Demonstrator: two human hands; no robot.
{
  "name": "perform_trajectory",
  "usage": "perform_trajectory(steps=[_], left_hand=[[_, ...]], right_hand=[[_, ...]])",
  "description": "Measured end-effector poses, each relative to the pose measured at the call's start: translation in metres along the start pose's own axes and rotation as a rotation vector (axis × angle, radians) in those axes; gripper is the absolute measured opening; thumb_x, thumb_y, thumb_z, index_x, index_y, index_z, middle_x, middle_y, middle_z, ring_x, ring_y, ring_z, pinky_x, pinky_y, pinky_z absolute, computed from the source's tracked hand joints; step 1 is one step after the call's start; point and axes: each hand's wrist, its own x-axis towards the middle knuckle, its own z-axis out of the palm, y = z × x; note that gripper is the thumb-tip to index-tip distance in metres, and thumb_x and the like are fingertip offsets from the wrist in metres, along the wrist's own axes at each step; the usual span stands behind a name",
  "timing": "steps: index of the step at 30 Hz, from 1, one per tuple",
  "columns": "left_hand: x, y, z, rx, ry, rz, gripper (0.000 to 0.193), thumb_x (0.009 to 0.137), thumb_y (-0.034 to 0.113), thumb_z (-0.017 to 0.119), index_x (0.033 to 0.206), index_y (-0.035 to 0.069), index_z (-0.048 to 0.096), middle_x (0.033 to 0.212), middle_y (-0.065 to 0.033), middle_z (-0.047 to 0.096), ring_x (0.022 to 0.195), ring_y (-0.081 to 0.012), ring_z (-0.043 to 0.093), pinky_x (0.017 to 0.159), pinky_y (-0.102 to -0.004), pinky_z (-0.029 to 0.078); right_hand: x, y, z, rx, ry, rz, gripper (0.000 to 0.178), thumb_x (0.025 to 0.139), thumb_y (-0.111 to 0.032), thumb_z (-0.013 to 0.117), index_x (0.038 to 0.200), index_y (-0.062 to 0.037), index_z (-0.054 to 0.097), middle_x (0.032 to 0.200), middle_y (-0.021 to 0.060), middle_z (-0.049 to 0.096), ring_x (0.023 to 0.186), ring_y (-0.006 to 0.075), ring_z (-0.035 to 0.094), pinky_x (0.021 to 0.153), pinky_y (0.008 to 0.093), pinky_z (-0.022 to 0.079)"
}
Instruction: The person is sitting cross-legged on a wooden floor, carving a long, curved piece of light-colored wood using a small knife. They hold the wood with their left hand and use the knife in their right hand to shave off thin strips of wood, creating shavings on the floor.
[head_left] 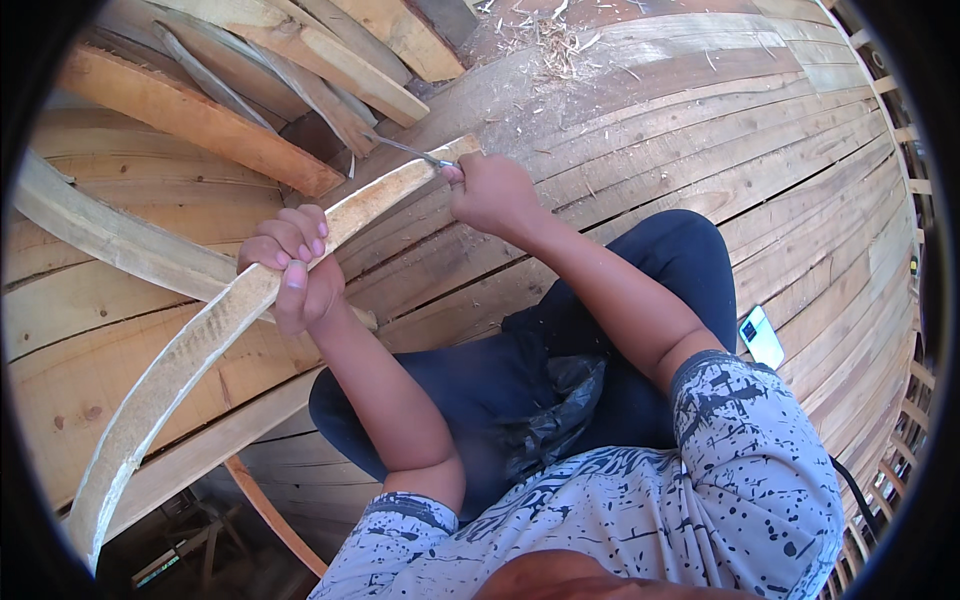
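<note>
Tan curved strip (215, 325), pale-edged, gripped w/ L hand (314, 292), R hand (494, 191) gripping thin tool (408, 149).

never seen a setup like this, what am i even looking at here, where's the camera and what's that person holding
There is no machine here, just a person working with two bare hands. The single picture comes from a wide fisheye camera on their head, looking down, so straight edges bend toward the rim. Picture left is the person's left.

The left hand is wrapped around a long, curved wooden strip. The right hand, near the strip's upper end, holds a thin metal tool; its exact kind is hard to tell.

On the wooden planks lie shavings at the top and a light-coloured phone at the right. Timber beams sit at upper left.
</note>
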Motion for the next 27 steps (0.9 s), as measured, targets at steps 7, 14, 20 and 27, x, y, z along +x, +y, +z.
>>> perform_trajectory(steps=[7, 14, 20, 27], left_hand=[[-0.003, -0.002, -0.012, -0.028, 0.023, 0.011, 0.011, 0.078, 0.010, 0.062, 0.083, 0.015, 0.053, 0.076, 0.0001, 0.047, 0.072, -0.0145, 0.046, 0.074, -0.0338, 0.037], [-0.003, -0.001, -0.008, -0.020, 0.026, 0.017, 0.011, 0.078, 0.011, 0.062, 0.084, 0.015, 0.054, 0.076, 0.0006, 0.047, 0.073, -0.0145, 0.045, 0.075, -0.0339, 0.037], [-0.003, -0.001, -0.010, -0.014, 0.056, 0.005, 0.013, 0.078, 0.012, 0.063, 0.083, 0.016, 0.053, 0.076, 0.0005, 0.046, 0.072, -0.0145, 0.045, 0.075, -0.0345, 0.037], [-0.002, -0.002, -0.007, -0.012, 0.030, 0.014, 0.012, 0.078, 0.011, 0.061, 0.083, 0.016, 0.052, 0.076, 0.0002, 0.046, 0.072, -0.0144, 0.045, 0.074, -0.0345, 0.037]], right_hand=[[-0.003, -0.015, -0.011, 0.010, -0.019, 0.120, 0.043, 0.101, -0.034, 0.046, 0.084, 0.0017, 0.063, 0.073, 0.0261, 0.064, 0.072, 0.0459, 0.064, 0.069, 0.0549, 0.050], [0.009, -0.003, -0.005, -0.036, -0.064, 0.151, 0.043, 0.103, -0.035, 0.043, 0.083, 0.0004, 0.059, 0.072, 0.0272, 0.063, 0.069, 0.0481, 0.062, 0.065, 0.0570, 0.047], [0.009, 0.001, -0.003, -0.089, -0.046, 0.182, 0.043, 0.103, -0.037, 0.042, 0.090, -0.0012, 0.063, 0.075, 0.0259, 0.065, 0.073, 0.0468, 0.063, 0.067, 0.0564, 0.048], [0.006, 0.012, 0.000, -0.028, -0.045, 0.160, 0.042, 0.103, -0.035, 0.044, 0.092, -0.0004, 0.064, 0.077, 0.0274, 0.064, 0.075, 0.0480, 0.063, 0.067, 0.0565, 0.046]])
